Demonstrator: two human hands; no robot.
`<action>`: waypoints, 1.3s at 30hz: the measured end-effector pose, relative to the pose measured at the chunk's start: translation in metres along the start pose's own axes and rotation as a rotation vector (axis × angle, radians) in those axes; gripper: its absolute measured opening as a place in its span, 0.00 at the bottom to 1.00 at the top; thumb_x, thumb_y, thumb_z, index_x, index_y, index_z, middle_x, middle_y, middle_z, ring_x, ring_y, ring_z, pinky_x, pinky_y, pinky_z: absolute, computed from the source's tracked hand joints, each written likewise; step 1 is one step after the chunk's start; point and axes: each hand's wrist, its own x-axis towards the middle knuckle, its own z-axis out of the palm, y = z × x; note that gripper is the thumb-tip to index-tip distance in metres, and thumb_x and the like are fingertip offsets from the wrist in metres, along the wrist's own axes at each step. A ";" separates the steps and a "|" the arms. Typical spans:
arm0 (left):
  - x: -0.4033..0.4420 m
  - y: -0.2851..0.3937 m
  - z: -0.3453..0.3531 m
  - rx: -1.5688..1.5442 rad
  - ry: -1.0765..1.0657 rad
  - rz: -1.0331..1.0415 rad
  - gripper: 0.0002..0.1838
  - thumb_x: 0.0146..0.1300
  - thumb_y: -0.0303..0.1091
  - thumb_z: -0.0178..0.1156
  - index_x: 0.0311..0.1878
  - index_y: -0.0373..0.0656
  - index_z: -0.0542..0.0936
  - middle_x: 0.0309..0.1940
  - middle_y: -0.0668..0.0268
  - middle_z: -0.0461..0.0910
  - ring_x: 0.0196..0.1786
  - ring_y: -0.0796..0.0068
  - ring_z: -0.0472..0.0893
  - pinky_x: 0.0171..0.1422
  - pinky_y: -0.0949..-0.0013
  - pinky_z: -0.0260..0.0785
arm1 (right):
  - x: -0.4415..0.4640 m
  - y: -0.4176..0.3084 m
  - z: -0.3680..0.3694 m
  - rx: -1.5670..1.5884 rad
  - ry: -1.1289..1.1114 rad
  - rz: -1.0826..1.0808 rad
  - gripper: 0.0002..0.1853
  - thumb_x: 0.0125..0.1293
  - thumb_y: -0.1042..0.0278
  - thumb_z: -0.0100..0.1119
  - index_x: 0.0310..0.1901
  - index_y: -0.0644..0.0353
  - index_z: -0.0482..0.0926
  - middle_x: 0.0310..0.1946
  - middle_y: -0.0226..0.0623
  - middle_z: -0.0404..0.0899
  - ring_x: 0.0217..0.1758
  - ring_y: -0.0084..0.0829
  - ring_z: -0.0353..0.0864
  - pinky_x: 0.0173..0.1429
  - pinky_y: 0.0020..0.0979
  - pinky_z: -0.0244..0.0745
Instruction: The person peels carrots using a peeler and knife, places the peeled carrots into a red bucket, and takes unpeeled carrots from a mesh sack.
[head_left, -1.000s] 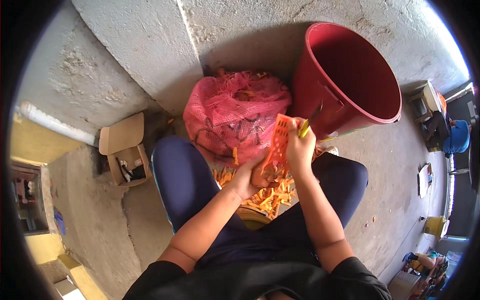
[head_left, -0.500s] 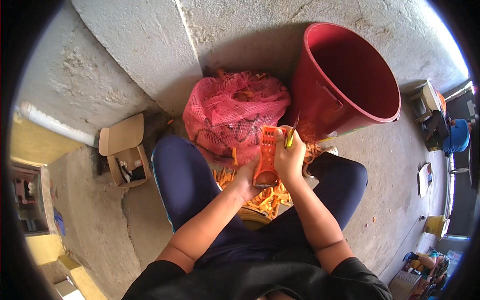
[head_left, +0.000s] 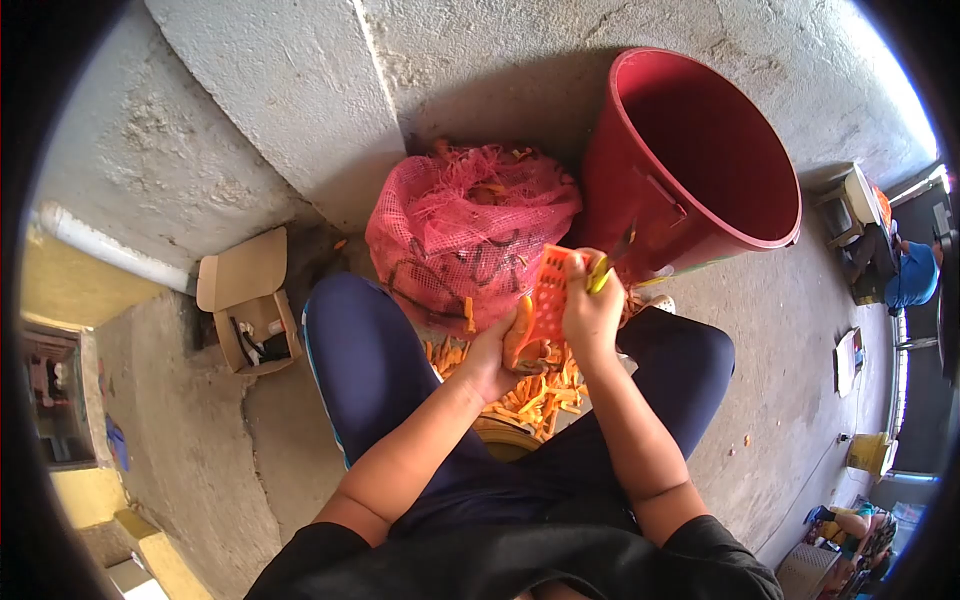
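In front of me is an orange perforated piece point(head_left: 548, 305) with slots near its top and round holes lower down. My left hand point(head_left: 488, 362) is closed round the lower left side of it, where an orange-brown curved part shows. My right hand point(head_left: 594, 318) grips its right edge. The same hand also holds a small knife point(head_left: 599, 275) with a yellow handle, its dark blade pointing up and away. Beneath both hands lie many orange strips point(head_left: 540, 405) in a yellowish container point(head_left: 505, 437) between my legs.
A pink mesh sack point(head_left: 460, 230) stands against the wall, beside a large red bin point(head_left: 630, 170). An open cardboard box point(head_left: 245, 330) sits on the floor at the left. People in blue point(head_left: 912, 272) and patterned clothes point(head_left: 878, 530) are at the far right.
The orange piece has turned and tilted, so its round holes now show. My right hand has shifted slightly right, and the knife now leans further right.
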 end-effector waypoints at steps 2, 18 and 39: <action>-0.004 -0.001 0.016 0.028 0.077 0.044 0.17 0.65 0.44 0.38 0.48 0.45 0.70 0.37 0.63 0.76 0.36 0.70 0.77 0.34 0.65 0.70 | -0.008 -0.003 0.006 -0.080 -0.009 -0.109 0.12 0.62 0.64 0.51 0.33 0.66 0.72 0.18 0.40 0.71 0.22 0.25 0.71 0.29 0.28 0.67; -0.009 -0.007 0.005 0.178 0.021 -0.002 0.19 0.64 0.47 0.41 0.44 0.41 0.70 0.33 0.63 0.75 0.36 0.71 0.76 0.32 0.67 0.70 | 0.058 0.034 -0.023 -0.068 0.330 0.002 0.11 0.63 0.64 0.49 0.31 0.65 0.73 0.19 0.24 0.68 0.22 0.15 0.61 0.27 0.21 0.60; -0.008 -0.010 0.002 0.133 -0.060 0.020 0.18 0.64 0.46 0.41 0.46 0.43 0.69 0.31 0.62 0.74 0.33 0.68 0.76 0.37 0.65 0.71 | 0.056 0.037 -0.019 -0.260 0.372 -0.084 0.12 0.62 0.63 0.50 0.29 0.65 0.72 0.16 0.37 0.71 0.19 0.25 0.67 0.27 0.28 0.65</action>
